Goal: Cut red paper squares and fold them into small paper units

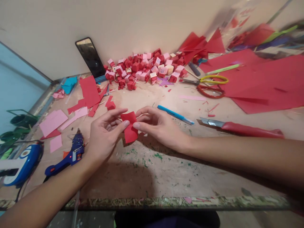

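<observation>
A small strip of red paper [130,134] is held upright between my two hands, just above the table. My left hand [104,131] pinches its left edge between thumb and fingers. On the other edge, my right hand [158,125] grips it the same way, the thumbs almost meeting at its middle. The fingers behind the paper are partly hidden. Close beyond my right hand lies a blue pen [175,114]. A small folded red paper piece [110,104] rests beyond my left hand.
A pile of red and pink paper cubes [142,68] lies against the wall. Scissors [211,84], a red-handled utility knife [251,129] and large red sheets [268,82] are at right. A blue glue gun [71,155], pink paper pieces [53,122] and a leaning phone [90,57] are at left.
</observation>
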{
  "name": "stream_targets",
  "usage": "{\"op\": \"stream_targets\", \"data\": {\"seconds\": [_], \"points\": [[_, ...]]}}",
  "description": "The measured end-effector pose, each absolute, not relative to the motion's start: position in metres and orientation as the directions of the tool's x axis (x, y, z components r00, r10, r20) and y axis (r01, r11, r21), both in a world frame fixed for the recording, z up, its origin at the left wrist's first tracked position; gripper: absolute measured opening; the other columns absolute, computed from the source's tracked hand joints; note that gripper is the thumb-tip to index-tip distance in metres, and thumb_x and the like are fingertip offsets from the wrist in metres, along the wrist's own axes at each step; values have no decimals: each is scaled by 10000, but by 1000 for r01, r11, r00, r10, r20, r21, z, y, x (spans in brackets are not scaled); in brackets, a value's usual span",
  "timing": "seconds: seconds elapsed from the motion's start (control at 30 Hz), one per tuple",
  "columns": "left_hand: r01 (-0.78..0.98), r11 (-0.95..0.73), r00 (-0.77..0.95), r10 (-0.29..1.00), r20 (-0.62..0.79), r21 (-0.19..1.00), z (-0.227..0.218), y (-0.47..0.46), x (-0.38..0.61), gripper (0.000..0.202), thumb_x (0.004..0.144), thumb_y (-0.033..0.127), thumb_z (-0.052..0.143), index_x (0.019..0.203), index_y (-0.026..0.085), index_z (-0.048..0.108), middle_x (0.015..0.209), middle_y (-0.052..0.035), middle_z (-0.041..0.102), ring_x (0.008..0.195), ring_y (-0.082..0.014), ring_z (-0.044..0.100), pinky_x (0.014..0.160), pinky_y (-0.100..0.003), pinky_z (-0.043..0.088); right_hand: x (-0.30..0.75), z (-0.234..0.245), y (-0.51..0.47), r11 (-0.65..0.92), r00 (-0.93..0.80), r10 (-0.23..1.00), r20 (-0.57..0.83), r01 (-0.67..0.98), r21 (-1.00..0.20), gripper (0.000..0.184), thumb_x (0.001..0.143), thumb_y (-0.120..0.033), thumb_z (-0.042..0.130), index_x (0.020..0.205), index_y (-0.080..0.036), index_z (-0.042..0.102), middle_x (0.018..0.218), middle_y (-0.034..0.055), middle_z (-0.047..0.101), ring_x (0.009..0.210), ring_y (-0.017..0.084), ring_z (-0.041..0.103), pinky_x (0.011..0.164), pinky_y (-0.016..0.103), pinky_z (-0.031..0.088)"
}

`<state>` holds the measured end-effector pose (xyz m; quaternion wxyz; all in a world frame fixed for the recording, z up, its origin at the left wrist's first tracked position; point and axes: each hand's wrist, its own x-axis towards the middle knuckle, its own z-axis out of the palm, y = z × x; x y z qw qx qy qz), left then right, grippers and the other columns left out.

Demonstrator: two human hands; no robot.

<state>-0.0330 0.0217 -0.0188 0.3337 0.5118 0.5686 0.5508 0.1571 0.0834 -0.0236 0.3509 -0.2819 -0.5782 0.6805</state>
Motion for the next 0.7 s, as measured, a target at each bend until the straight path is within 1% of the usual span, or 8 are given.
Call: {"op": "stream_targets", "data": {"seconds": [0.07,0.13,0.23,0.3,0.4,0.43,0.57,0.7], "points": [[243,-151,-253,944,212,958,-18,21,-32,334,803,326,907,1114,237,825,898,-25,753,761,-143,677,665,-233,560,156,-24,84,-61,-608,794,21,-115,-991,148,870,-306,814,929,-188,745,849,16,757,751,145,661,697,264,517],[233,-152,-248,946,210,960,-17,21,-30,321,793,317,911,1093,235,831,873,-20,753,746,-141,673,655,-232,557,156,-24,84,-27,-606,796,19,-66,-997,167,906,-336,778,856,-178,765,814,19,751,722,141,645,689,269,504],[152,-115,-233,961,149,982,-17,21,-30,301,803,324,908,1078,230,826,898,-25,772,763,-155,697,679,-254,580,157,-25,84,-20,-586,810,22,-66,-998,160,907,-320,771,857,-167,777,798,17,753,694,133,633,677,268,497],[114,-78,-226,969,103,990,-18,21,-32,240,838,361,887,1016,212,826,861,-28,769,741,-160,695,668,-263,576,157,-26,85,-18,-579,814,36,-88,-996,139,902,-300,771,881,-164,785,828,20,770,709,131,647,694,265,507],[148,-58,-217,972,90,987,-20,22,-34,216,888,410,846,903,194,830,731,-21,732,675,-146,657,633,-244,535,157,-28,85,-12,-580,813,44,-92,-996,134,901,-293,764,891,-161,789,850,29,787,725,138,667,709,267,517],[164,-63,-212,972,98,984,-20,22,-34,216,895,411,840,885,196,833,718,-21,730,671,-142,653,633,-239,528,157,-28,85,-10,-582,812,43,-88,-996,137,902,-294,762,892,-160,789,851,31,790,726,141,670,708,269,518],[179,-81,-214,970,119,980,-21,22,-34,176,906,393,832,886,218,842,754,-15,752,686,-137,664,667,-238,548,157,-29,85,-8,-590,806,44,-84,-996,143,901,-300,766,900,-160,792,858,33,795,724,140,672,708,269,519],[230,-90,-219,965,142,969,-20,21,-33,170,929,381,810,865,228,843,725,-1,746,676,-126,671,653,-215,548,157,-28,85,1,-585,809,48,-80,-997,133,895,-289,770,884,-158,789,833,25,786,709,131,661,685,262,507]]}}
